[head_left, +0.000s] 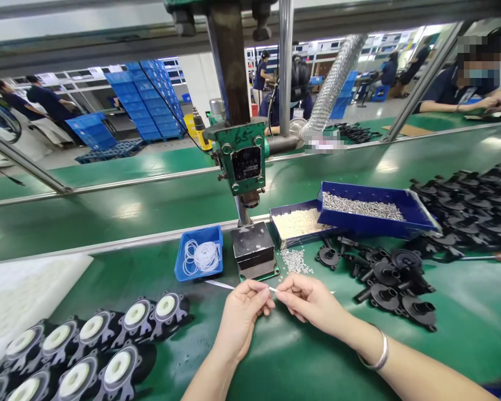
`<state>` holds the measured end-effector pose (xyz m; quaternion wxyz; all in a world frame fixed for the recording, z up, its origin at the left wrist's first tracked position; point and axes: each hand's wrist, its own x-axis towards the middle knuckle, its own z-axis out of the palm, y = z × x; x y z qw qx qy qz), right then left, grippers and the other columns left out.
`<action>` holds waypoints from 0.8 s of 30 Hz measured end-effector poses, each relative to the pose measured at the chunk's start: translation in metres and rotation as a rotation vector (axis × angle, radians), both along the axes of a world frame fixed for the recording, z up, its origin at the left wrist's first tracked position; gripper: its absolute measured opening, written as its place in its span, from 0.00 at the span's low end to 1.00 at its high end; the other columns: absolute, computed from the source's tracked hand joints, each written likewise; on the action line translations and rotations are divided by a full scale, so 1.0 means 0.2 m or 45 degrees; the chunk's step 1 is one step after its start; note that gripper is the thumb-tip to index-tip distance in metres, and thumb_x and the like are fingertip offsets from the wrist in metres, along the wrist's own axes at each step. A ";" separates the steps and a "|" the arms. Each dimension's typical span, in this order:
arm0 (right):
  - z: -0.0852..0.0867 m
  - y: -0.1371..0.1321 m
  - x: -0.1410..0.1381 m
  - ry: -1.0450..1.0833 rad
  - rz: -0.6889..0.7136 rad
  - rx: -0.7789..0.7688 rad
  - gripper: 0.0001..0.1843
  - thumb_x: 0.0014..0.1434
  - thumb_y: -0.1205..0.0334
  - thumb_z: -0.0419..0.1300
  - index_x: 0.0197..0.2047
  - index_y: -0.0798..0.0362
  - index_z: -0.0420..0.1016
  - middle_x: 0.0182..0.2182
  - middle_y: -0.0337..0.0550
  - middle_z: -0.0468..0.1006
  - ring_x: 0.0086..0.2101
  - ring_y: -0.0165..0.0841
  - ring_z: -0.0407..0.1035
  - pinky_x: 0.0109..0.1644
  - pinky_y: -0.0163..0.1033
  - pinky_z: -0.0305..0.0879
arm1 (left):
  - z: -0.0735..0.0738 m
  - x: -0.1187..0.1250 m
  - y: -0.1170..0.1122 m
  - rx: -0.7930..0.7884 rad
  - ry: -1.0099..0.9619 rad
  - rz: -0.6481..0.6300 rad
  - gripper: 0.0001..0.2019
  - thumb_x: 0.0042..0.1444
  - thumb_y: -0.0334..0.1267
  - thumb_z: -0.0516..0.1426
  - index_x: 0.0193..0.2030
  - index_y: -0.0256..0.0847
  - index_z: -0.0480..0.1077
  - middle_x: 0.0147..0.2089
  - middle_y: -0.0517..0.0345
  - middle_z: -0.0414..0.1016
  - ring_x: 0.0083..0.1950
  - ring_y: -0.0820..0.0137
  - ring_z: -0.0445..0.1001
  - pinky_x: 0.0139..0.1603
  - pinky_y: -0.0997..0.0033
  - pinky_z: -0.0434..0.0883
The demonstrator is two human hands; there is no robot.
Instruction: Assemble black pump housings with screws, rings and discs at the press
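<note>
My left hand is closed in a pinch in front of the press base. Facing it, my right hand pinches too, a metal bangle on its wrist. Between the fingertips shows a small, thin white piece; both hands seem to grip it, and its kind is too small to make out. A narrow white strip lies on the green bench just left of my left hand. Many tiny pale rings are scattered beyond my right hand.
A blue bin holds white rings. Two blue trays carry metal pins and small cream parts. Black housings with white rings stand left; black parts are piled right. The press head hangs above. Co-workers sit behind.
</note>
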<state>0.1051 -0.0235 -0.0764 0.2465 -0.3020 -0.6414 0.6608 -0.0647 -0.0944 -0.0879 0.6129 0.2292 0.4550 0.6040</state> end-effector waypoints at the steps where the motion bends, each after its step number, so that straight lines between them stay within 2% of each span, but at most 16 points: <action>1: 0.00 0.00 0.00 -0.011 -0.006 0.028 0.18 0.63 0.47 0.61 0.37 0.56 0.73 0.20 0.32 0.68 0.17 0.21 0.57 0.21 0.29 0.52 | 0.00 0.00 0.00 0.021 0.087 0.008 0.11 0.51 0.38 0.70 0.35 0.36 0.75 0.26 0.60 0.76 0.28 0.78 0.72 0.29 0.81 0.67; 5: -0.01 -0.01 0.01 -0.042 -0.071 0.164 0.17 0.64 0.50 0.60 0.35 0.56 0.74 0.22 0.34 0.69 0.20 0.23 0.59 0.24 0.31 0.56 | 0.01 0.00 0.00 0.011 0.206 0.019 0.10 0.53 0.39 0.68 0.35 0.35 0.76 0.29 0.56 0.78 0.30 0.75 0.75 0.30 0.79 0.68; 10: -0.03 -0.01 0.01 -0.091 -0.121 0.306 0.16 0.65 0.50 0.59 0.36 0.55 0.75 0.26 0.39 0.74 0.25 0.27 0.65 0.29 0.33 0.61 | 0.01 -0.01 0.00 -0.082 0.014 0.040 0.10 0.52 0.39 0.69 0.35 0.34 0.76 0.33 0.54 0.79 0.34 0.74 0.77 0.31 0.80 0.70; 13: -0.03 -0.02 0.01 -0.129 -0.112 0.389 0.16 0.66 0.49 0.58 0.38 0.54 0.77 0.28 0.42 0.77 0.26 0.29 0.67 0.30 0.34 0.61 | 0.01 -0.01 0.01 -0.113 -0.129 0.037 0.09 0.51 0.36 0.70 0.33 0.35 0.75 0.33 0.57 0.77 0.34 0.76 0.75 0.32 0.81 0.71; 16: -0.04 -0.02 0.00 -0.148 -0.109 0.460 0.15 0.66 0.50 0.58 0.39 0.54 0.77 0.29 0.43 0.79 0.27 0.30 0.68 0.30 0.34 0.62 | 0.00 -0.01 0.01 -0.141 -0.251 0.030 0.12 0.49 0.35 0.71 0.38 0.36 0.76 0.31 0.61 0.74 0.32 0.79 0.72 0.32 0.82 0.71; 18: -0.04 -0.02 0.00 -0.149 -0.112 0.513 0.14 0.66 0.52 0.58 0.39 0.53 0.77 0.29 0.42 0.79 0.26 0.30 0.68 0.29 0.34 0.62 | -0.01 -0.01 0.01 -0.155 -0.293 0.010 0.14 0.48 0.37 0.72 0.39 0.36 0.77 0.30 0.62 0.73 0.30 0.80 0.70 0.31 0.82 0.70; 24: -0.06 -0.04 0.00 -0.114 -0.114 0.690 0.13 0.68 0.54 0.57 0.40 0.53 0.78 0.30 0.42 0.79 0.28 0.30 0.69 0.31 0.34 0.63 | -0.02 0.00 0.00 -0.124 -0.323 -0.055 0.13 0.50 0.40 0.71 0.34 0.35 0.74 0.27 0.64 0.68 0.26 0.83 0.65 0.28 0.83 0.67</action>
